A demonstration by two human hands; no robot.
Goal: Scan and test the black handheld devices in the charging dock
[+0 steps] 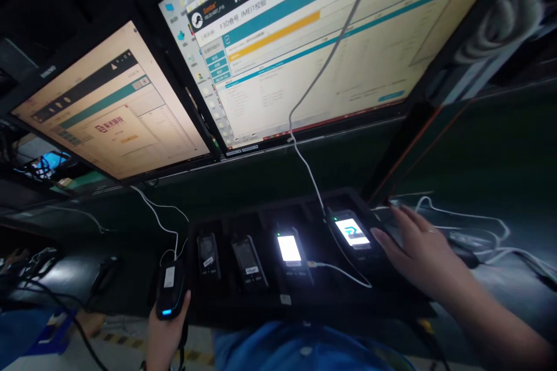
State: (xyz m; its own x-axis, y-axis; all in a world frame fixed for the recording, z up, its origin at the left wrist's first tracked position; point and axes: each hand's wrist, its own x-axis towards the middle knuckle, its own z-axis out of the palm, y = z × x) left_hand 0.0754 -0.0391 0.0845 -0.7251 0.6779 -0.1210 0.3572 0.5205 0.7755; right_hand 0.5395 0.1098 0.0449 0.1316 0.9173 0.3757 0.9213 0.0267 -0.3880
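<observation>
1. The left hand is gripping a dark handheld scanner, fingers wrapped round its lower body and thumb lying along its right edge; the scanner is sitting just off the left end of the black tray, its blue light glowing at the near end and a white label showing on its top face.
2. A white cable is running from the scanner's far end up and away from the tray's left end, toward the foot of the smaller monitor.
3. The right hand is lying flat with fingers spread and clasping nothing, resting over the right end of the tray; its fingertips are lying just beside the rightmost phone, and whether they are touching it I cannot tell.
4. The tray is holding four phones in a row; the rightmost one is showing a lit screen with a logo; the second lit phone is sitting near the tray's middle with a plain white screen; two dark phones are lying toward the tray's left end, each bearing a small white sticker.
5. Another white cable is hanging down to the tray's far edge near the rightmost phone; beyond the tray, the large monitor is showing a program window with teal and orange bars.
6. A blue sleeve or garment is showing below the tray's near edge.
</observation>
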